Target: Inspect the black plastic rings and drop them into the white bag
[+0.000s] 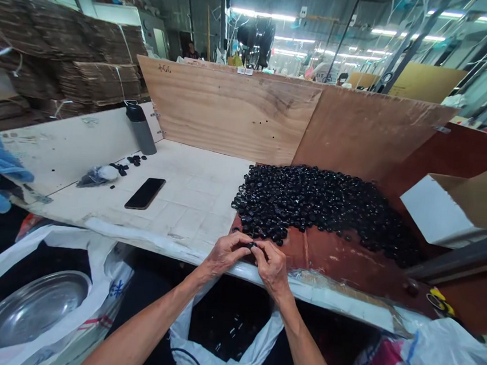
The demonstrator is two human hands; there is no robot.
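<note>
Grip: left hand (225, 254) and right hand (273, 267) closed, fingertips pinching small black plastic ring (251, 245) above table edge | Surface: heap of black rings (310, 206) on brown board (327, 253); smartphone (145, 193) on pale tabletop (190, 200) | Room: plywood panels (228, 112), stacked flattened cardboard (65, 62), fluorescent lights (263, 15)

Left of the pile of black caps (310, 203), my left hand (228, 254) and my right hand (273, 268) can go over the white table top (195, 183) as far as the black phone (145, 193). Past the pile, a wood wall (228, 112) stops me. Right of the pile, a white box (451, 211) is in the way. Over the pile, my hands can pass.
</note>
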